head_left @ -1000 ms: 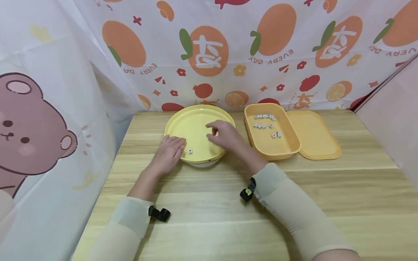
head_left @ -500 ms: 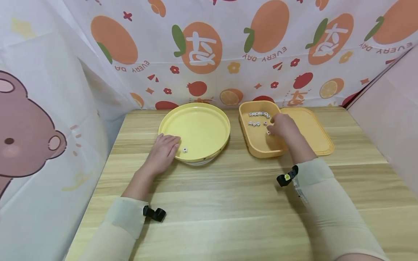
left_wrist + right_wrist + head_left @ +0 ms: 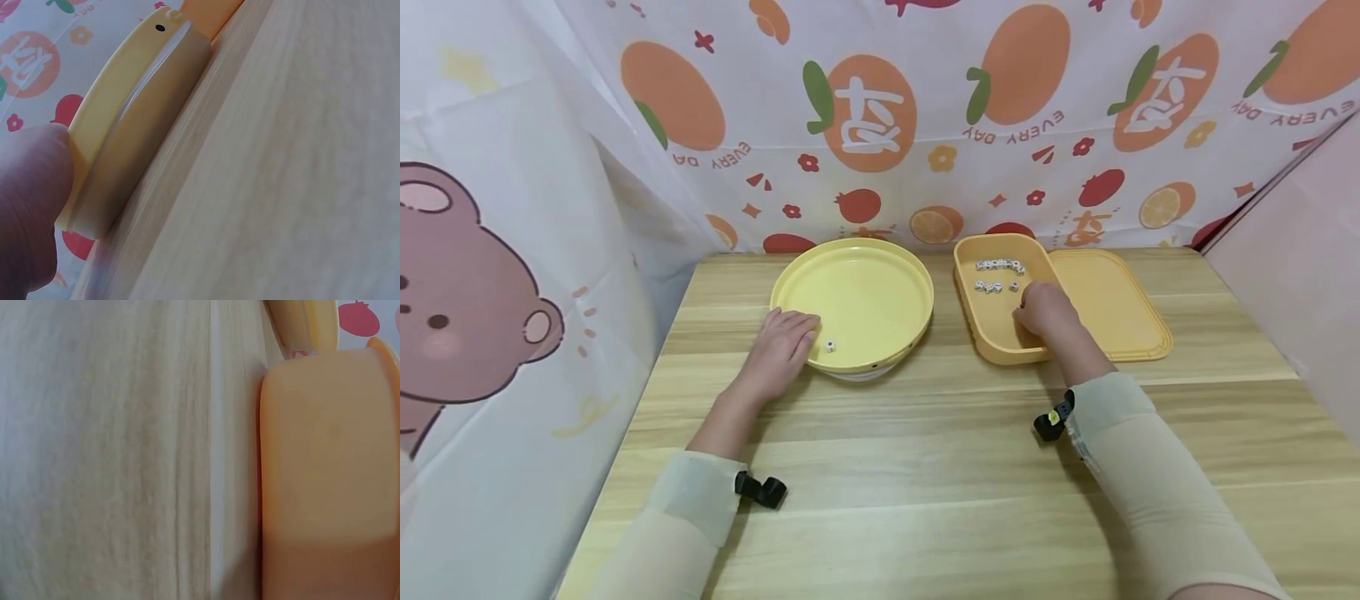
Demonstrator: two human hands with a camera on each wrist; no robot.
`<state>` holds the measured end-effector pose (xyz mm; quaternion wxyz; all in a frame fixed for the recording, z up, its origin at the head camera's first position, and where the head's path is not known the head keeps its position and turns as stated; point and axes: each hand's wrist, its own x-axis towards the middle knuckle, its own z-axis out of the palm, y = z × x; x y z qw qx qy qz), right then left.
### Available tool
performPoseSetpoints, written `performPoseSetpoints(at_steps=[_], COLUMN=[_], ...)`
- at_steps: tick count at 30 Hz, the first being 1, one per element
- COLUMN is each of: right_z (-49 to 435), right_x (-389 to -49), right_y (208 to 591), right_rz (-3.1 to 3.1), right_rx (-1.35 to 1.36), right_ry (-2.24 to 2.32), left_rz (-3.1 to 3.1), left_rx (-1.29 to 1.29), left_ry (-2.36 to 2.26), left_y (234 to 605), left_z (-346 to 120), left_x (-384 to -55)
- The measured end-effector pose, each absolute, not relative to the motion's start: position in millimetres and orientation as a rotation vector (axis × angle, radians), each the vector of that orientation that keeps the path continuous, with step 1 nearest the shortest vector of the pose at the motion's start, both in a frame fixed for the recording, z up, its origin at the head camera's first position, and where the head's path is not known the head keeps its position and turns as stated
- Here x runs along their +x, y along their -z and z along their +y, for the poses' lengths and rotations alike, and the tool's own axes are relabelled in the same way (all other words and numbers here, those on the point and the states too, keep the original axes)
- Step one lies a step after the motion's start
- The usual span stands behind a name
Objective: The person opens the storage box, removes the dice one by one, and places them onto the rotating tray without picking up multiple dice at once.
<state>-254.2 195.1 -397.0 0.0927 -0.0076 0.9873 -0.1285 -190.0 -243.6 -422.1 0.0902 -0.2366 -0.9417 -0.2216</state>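
Observation:
My left hand (image 3: 781, 350) rests on the left rim of a round yellow tray (image 3: 880, 287), its fingers lying over the edge. Beside those fingers, inside the tray, sits one white die (image 3: 830, 346). In the left wrist view the thumb (image 3: 34, 169) is close against the tray's side (image 3: 100, 128). My right hand (image 3: 1048, 315) reaches down into an orange rectangular box (image 3: 992, 329), fingers bent toward its floor. Its fingertips and whatever lies under them are hidden. Toward the back of the box stand several white dice (image 3: 996, 265) in a row, with several more dice (image 3: 988, 287) in front.
An orange lid (image 3: 1112, 304) lies flat on the wooden table (image 3: 895, 467), right of the box. Behind the table hangs a fruit-print curtain (image 3: 940, 108). In the right wrist view, the box's outer wall (image 3: 331, 475) fills the right side.
My right hand has moved from over the round tray rightward into the box, then lower, covering dice that showed there before. The left hand has stayed on the tray rim.

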Motion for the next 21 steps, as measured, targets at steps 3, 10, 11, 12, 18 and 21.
performPoseSetpoints(at_steps=[3,10,11,12,18,21], right_z=[196,196,195,194,186,172], right_x=[-254,-252,-251,-251,-253,-251], right_y=[399,393,391,389,379,368], right_rz=[2.948,2.940,2.943,2.951,3.092,3.156], right_rx=[-0.023,0.033,0.041,0.045,-0.130,-0.271], right_ry=[0.400,0.517,0.549,0.588,0.742,0.805], left_rz=[-2.795,-2.784,-2.782,-2.779,-2.774,-2.775], left_rx=[-0.704,-0.701,-0.700,-0.699,-0.700,-0.701], left_ry=[0.667,0.684,0.685,0.686,0.692,0.692], left_y=[422,425,426,426,426,426], left_z=[-243,-244,-244,-244,-244,-244], left_x=[-190,-192,-192,-192,-193,-194])
